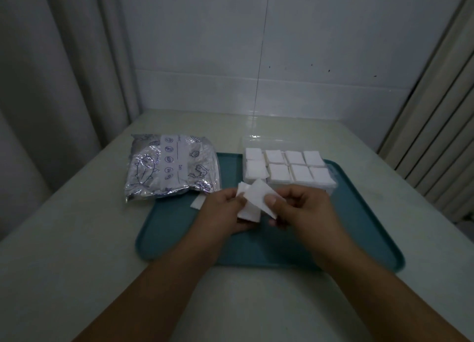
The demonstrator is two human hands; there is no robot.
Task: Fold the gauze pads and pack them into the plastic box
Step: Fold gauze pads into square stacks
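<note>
We pinch one white gauze pad (252,200) between our left hand (225,210) and right hand (302,208) above the teal tray (179,228), near the plastic box (288,169) at its far right corner.

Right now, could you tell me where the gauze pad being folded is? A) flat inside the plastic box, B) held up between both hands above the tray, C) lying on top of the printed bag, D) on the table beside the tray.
B: the gauze pad is pinched between the left hand and the right hand, above the teal tray, in front of the plastic box.
</note>
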